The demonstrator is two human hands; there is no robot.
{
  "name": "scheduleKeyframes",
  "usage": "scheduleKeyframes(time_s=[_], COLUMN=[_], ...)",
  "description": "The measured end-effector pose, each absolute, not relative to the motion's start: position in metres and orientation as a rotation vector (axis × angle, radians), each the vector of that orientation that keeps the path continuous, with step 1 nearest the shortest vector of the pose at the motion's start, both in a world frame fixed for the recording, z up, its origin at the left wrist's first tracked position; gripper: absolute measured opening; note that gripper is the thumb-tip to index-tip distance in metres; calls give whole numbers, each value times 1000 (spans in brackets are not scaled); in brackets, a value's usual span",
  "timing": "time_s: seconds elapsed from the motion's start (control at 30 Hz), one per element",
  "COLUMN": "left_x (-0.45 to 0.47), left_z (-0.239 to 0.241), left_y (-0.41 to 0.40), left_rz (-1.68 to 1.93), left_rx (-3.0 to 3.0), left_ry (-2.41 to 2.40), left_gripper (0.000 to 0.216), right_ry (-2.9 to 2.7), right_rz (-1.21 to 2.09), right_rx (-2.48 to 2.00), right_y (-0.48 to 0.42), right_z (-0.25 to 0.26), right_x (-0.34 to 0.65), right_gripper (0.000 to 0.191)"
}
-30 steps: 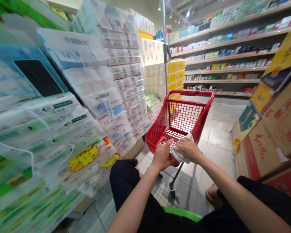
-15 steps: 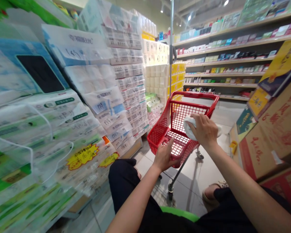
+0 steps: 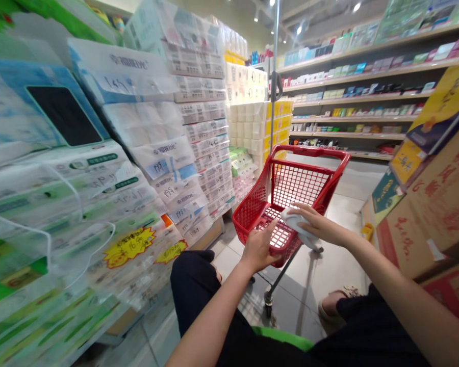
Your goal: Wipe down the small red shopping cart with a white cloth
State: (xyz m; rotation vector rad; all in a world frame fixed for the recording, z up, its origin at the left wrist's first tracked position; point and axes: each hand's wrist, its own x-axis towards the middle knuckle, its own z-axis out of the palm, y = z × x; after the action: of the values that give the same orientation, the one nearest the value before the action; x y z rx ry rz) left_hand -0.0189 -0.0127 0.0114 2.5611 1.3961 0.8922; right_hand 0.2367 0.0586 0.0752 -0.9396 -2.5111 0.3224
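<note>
A small red shopping trolley (image 3: 309, 158) stands on the tiled floor in front of my knees. My left hand (image 3: 259, 246) grips the near rim of its basket, fingers curled over the edge. My right hand (image 3: 318, 224) presses a crumpled white cloth (image 3: 299, 228) against the basket's right side wall, fingers lying over the cloth. I am sitting low, my dark trouser legs on either side of the trolley's wheel post.
Stacked packs of tissue and toilet paper (image 3: 145, 153) wall in the left side, with yellow price tags (image 3: 130, 246). Cardboard boxes (image 3: 436, 204) pile up on the right. Shelves of small goods (image 3: 359, 92) run along the back. A metal pole (image 3: 276, 71) rises behind the trolley.
My right hand with the cloth rose from the near rim up to the basket's right side, then came down lower along that side. My left hand stayed on the rim.
</note>
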Motion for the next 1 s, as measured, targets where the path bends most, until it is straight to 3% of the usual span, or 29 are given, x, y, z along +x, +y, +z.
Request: scheduleKeyframes(time_s=[0.2,0.33,0.7,0.87,1.0], left_x=[-13,-13,-20,-19,-21], left_z=[10,9,4,9,11], left_y=[-15,-15,-2,-6,-11], left_rz=[893,895,858,888,892], left_rx=[2594,2605,2619,2629,2622], left_ry=[1338,1316,1244,1170,1147], left_gripper=[101,105,107,101,102], right_ry=[-2196,-2281,-2511,-2673,-2603], right_rz=[-60,-204,-368,-418,-398], right_rx=[-1225,-1358,-919,-685,-896], right_y=[83,81,-12,11,39], right_z=[63,55,28,35,45], right_x=[249,248,155,189,234], right_gripper=[39,35,35,35,36])
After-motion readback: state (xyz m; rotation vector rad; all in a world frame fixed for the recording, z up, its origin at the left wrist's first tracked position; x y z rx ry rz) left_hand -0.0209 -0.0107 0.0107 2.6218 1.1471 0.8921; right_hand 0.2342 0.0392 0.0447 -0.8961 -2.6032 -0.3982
